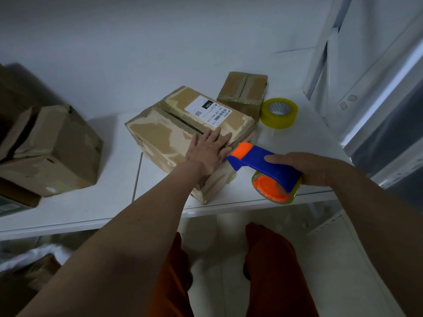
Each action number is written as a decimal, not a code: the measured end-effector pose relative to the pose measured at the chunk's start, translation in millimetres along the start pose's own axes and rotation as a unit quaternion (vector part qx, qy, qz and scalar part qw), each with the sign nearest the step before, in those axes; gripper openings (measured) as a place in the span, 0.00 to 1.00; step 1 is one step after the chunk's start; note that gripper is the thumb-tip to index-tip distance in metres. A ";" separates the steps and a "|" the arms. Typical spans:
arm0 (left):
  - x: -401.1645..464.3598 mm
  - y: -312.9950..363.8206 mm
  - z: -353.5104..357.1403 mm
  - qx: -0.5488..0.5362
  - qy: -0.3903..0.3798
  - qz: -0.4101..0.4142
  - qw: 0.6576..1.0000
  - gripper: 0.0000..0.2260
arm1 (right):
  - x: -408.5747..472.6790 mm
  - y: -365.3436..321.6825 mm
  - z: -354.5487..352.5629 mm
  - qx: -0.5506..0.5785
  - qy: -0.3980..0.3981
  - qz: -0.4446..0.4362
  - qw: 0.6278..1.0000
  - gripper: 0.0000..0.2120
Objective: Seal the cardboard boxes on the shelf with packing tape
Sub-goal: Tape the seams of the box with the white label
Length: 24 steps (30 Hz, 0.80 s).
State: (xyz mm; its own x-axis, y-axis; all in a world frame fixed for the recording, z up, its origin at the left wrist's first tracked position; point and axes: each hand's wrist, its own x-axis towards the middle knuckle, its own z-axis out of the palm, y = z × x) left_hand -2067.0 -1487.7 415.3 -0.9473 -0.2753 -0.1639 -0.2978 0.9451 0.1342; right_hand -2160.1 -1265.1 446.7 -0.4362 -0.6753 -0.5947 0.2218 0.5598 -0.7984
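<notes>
Box: labelled box (183, 131) sits near the front edge of the white shelf (297, 143), its top seam open along the middle
Left hand: left hand (209, 152) lies flat on the box's near top, fingers straight and spread, pressing the flaps down
Right hand: right hand (304, 168) has its fingers curled round the blue dispenser (263, 165), whose orange nose touches or nearly touches the box's near corner
Around: small box (243, 92) and spare tape roll (279, 112) behind; crumpled box (52, 149) well to the left
Risk: flaps may spring apart if the palm lifts early, so tape would wrinkle or miss the seam
</notes>
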 end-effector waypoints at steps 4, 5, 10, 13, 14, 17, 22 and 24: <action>-2.1 4.0 1.0 0.009 0.004 -0.006 1.000 0.24 | -4.3 -0.5 -1.5 -0.034 -0.001 -0.012 0.999 0.15; -2.3 4.3 1.2 0.007 0.005 -0.005 1.000 0.24 | -6.0 -1.4 -2.0 -0.046 0.001 -0.014 0.999 0.15; -2.6 3.8 2.8 0.004 0.008 -0.005 1.000 0.24 | -12.5 -8.2 -3.6 -0.084 0.005 -0.022 0.996 0.17; -3.7 6.5 3.8 0.010 0.009 -0.001 1.000 0.24 | -17.0 -8.2 -5.9 -0.097 0.008 -0.022 0.995 0.20; -3.4 6.4 4.1 0.010 0.009 -0.001 1.000 0.24 | -19.1 -5.3 -7.3 -0.091 0.011 -0.016 0.996 0.20; -0.9 3.4 3.8 0.006 0.007 -0.007 1.000 0.24 | -24.1 7.5 -12.3 -0.054 0.034 -0.002 0.998 0.19; -1.0 8.3 -0.3 0.049 0.006 -0.005 0.999 0.25 | -23.2 4.4 -8.4 -0.115 0.043 0.008 0.992 0.23; -0.6 10.8 -2.6 0.059 0.009 -0.002 0.998 0.25 | -20.9 -3.3 -4.5 -0.148 0.051 0.021 0.988 0.21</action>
State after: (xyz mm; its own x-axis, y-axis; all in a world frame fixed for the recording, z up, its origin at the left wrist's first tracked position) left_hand -2070.0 -1477.7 419.4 -0.9486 -0.2806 -0.1462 -0.2859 0.9581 0.0164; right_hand -2155.6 -1250.7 462.2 -0.5210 -0.6051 -0.6020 -0.0156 0.7120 -0.7020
